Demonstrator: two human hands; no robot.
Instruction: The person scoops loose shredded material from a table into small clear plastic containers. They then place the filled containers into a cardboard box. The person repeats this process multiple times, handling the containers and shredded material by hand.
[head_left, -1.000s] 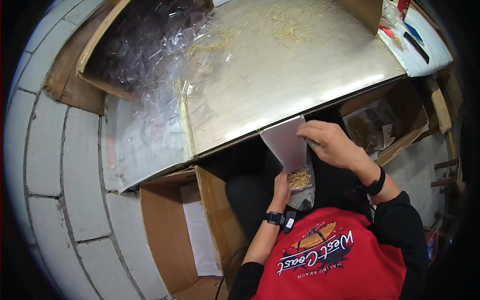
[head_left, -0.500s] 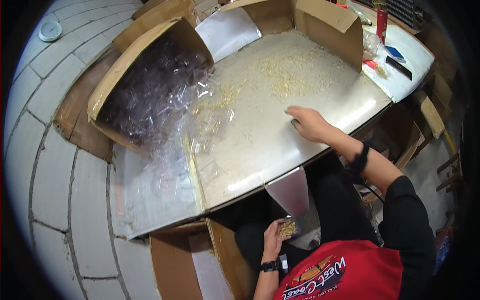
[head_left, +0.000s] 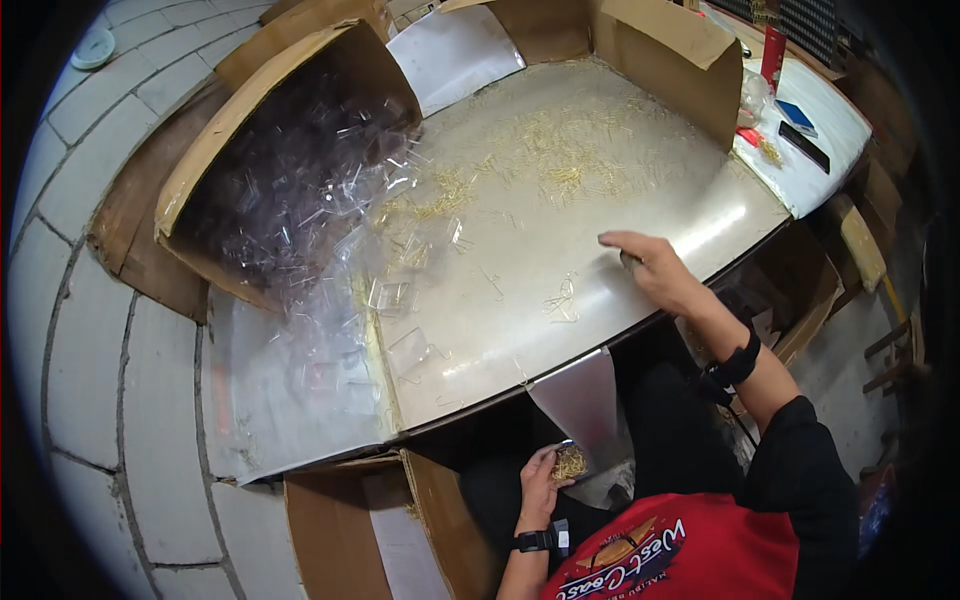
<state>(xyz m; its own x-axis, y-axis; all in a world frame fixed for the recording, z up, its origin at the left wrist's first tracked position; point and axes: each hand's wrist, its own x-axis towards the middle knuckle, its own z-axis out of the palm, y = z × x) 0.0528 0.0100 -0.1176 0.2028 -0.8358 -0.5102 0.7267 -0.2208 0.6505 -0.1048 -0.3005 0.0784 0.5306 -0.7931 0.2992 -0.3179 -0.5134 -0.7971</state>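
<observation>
In my left hand [head_left: 538, 482], low in front of the table edge, is a small clear plastic box [head_left: 570, 463] filled with thin gold-coloured wire pieces. The fingers are closed around its side. My right hand [head_left: 655, 272] is over the right front part of the metal-topped table [head_left: 520, 335]. Its index finger points left, and a small dark thing shows under the fingers, too hidden to name. A small bunch of gold wire pieces [head_left: 563, 298] lies left of that hand. Many more gold wire pieces [head_left: 570, 170] are scattered across the far middle.
A tipped cardboard box [head_left: 180, 200] at the left spills clear plastic boxes [head_left: 335, 210] onto the table. Cardboard walls [head_left: 665, 60] edge the back. A white side surface [head_left: 835, 110] holds a blue box and a black bar. An open carton [head_left: 335, 535] stands below left.
My right hand has shifted right, away from a small bunch of gold wire pieces now lying on the bare metal. My left hand still holds the filled box. The view has shifted slightly.
</observation>
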